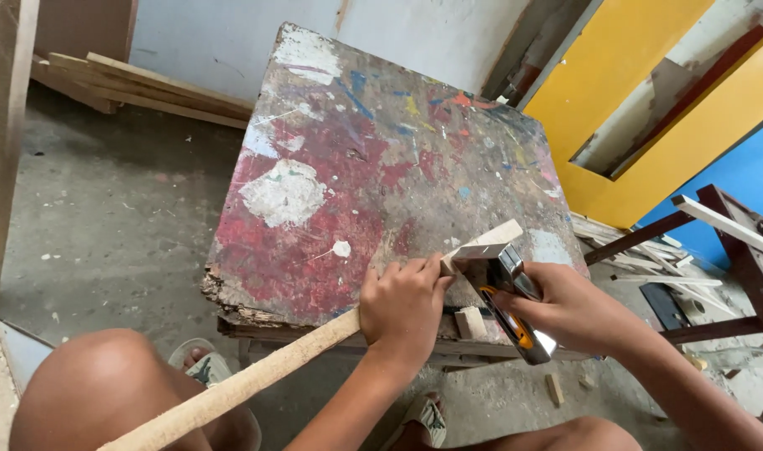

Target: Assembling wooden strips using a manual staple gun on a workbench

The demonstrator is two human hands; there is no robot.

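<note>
Left hand (402,311) clamps the wooden stick (231,391), running lower-left to upper-right, while right hand (565,309) grips a staple gun (511,305).

Both hands closed, meeting at the near edge of the paint-spattered board (348,167).

Left hand (405,305): forearm rises from below, wrist straight, fingers curled shut, knuckles up, at the board's near edge. Right hand (569,307): forearm enters from the lower right, fingers wrapped closed, thumb side toward the left hand, just right of it at the same edge. Bare knees lie below the board.
</note>
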